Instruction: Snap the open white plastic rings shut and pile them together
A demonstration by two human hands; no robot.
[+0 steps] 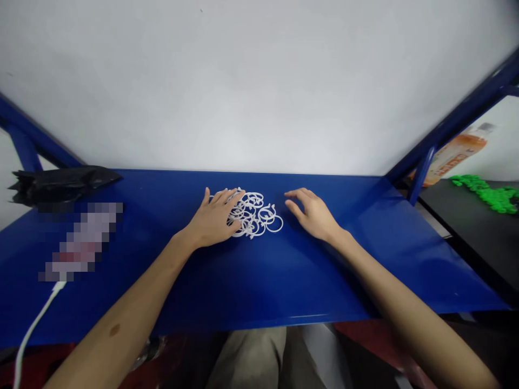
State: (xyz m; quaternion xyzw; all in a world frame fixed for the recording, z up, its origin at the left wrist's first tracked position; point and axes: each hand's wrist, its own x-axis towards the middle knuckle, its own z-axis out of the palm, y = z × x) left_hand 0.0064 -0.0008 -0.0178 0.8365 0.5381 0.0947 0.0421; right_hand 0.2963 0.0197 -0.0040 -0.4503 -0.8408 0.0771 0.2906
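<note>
Mid-frame: left hand [214,220] spread, unclenched, over rings [252,215]; light, flat pressure should limit tangling. Right hand [315,214], fingers parted, empty, near their right edge.

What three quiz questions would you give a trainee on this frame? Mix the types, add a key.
1. Multiple choice: what does the bare left hand partly cover?
A) A bright green heap
B) A heap of thin white rings
C) A white cable

2. True or false: the bare right hand is closed around one of the rings.

3. Fill in the blank: the crumpled, shiny black bag lies toward the picture's ____ end of the smooth blue tabletop.

Key:
1. B
2. False; its thumb and fingers are apart, and it is to the right of the heap.
3. left
</note>
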